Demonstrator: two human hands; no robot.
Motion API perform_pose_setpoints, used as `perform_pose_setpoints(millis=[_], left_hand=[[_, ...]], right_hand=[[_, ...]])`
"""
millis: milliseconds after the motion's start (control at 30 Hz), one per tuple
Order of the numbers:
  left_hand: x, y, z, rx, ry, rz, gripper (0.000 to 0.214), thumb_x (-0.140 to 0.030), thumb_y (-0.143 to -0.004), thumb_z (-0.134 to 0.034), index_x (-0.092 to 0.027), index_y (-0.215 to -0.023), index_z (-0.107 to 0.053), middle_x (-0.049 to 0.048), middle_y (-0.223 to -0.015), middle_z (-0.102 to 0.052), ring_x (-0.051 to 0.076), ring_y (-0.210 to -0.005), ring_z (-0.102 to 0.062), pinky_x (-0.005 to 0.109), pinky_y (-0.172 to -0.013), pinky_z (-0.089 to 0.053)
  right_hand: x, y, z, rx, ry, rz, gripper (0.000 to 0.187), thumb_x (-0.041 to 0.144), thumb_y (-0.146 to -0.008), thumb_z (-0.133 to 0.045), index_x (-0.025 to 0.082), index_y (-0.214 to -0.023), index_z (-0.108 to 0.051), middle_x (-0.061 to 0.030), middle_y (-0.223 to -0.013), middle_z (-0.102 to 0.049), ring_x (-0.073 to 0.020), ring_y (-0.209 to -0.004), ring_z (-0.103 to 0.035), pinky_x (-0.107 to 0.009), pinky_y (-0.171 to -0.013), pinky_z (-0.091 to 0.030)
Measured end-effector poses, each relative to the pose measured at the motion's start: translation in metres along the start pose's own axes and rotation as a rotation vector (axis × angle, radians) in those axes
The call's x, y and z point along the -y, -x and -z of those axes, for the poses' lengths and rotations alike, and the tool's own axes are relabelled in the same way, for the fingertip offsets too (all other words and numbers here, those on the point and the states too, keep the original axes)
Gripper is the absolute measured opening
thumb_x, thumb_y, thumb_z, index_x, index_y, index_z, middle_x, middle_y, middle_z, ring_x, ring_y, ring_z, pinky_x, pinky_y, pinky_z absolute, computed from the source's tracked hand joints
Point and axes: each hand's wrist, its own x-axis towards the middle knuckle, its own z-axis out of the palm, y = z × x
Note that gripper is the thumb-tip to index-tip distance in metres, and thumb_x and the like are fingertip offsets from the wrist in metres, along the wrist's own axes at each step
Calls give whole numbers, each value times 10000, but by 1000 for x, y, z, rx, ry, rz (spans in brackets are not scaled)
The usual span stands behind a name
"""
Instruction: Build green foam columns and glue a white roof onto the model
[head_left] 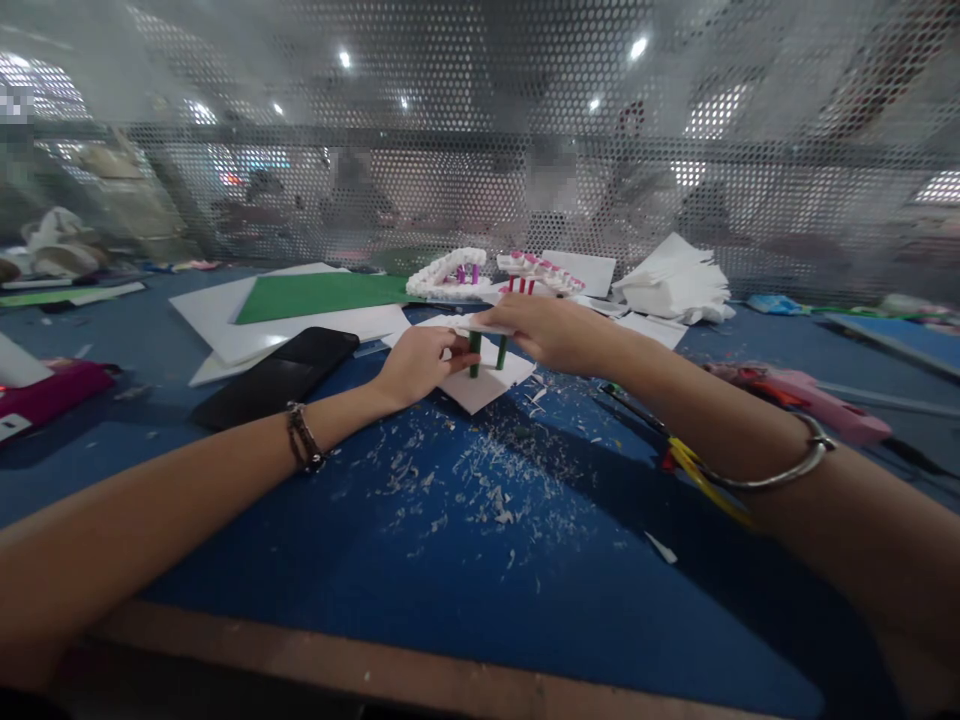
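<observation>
A small model stands at the middle of the table: a white square base [477, 396] with a green post [475, 354] and a second green post [502, 352] upright on it. On top of the posts lies a small white piece [475, 324]. My left hand [420, 366] is closed, its fingertips around the nearer green post. From the right, my right hand [566, 332] grips the white top piece, fingers above it; its thumb's contact is partly hidden.
White scraps [502, 490] litter the blue table [420, 610]. A black phone-like case [281, 375] and green sheet [322, 297] lie left. Behind stand white models with purple [450, 275] and red [540, 268] posts. A pink glue gun [832, 402] lies right; a perforated metal screen [480, 180] rises behind.
</observation>
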Motion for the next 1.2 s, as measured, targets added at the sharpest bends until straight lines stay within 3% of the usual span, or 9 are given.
perform_pose_setpoints(millis=[267, 500, 667, 900, 1200], left_hand=[[2, 3, -2, -30, -28, -26, 223, -320, -786, -536, -174, -702, -682, 21, -664, -662, 122, -570, -548, 234, -550, -341], [1, 3, -3, -44, -30, -59, 253, -376, -765, -544, -183, -688, -688, 17, -650, -672, 113, -533, -534, 235, -539, -326], [8, 5, 13, -45, -25, -58, 271, -399, -727, -536, -189, -638, -680, 7, -592, -655, 99, -481, -480, 230, -498, -309], [18, 6, 37, -196, -23, 44, 419, -330, -794, -318, -130, -614, -639, 54, -629, -627, 112, -532, -483, 245, -536, -349], [13, 9, 27, -164, -38, 64, 344, -272, -766, -344, -161, -620, -634, 31, -616, -604, 111, -522, -466, 244, -514, -318]], right_hand=[[1, 0, 1, 15, 0, -1, 392, 129, -825, -334, 199, -1168, -508, -92, -1006, -553, -209, -899, -518, -297, -677, -380], [3, 0, 3, -10, 4, 86, 412, 51, -801, -337, 147, -1161, -514, -111, -1167, -522, -209, -1053, -475, -332, -834, -389], [8, 0, 7, 23, -17, 137, 487, 26, -777, -356, 147, -1242, -438, -104, -1184, -542, -201, -1053, -493, -352, -853, -405], [9, -2, 8, 35, -77, 115, 512, -7, -774, -378, 162, -1251, -450, -103, -1201, -535, -206, -1077, -484, -369, -902, -394], [4, -3, 4, 24, -56, 102, 545, -12, -759, -365, 208, -1248, -459, -74, -1208, -532, -193, -1070, -489, -346, -869, -408]])
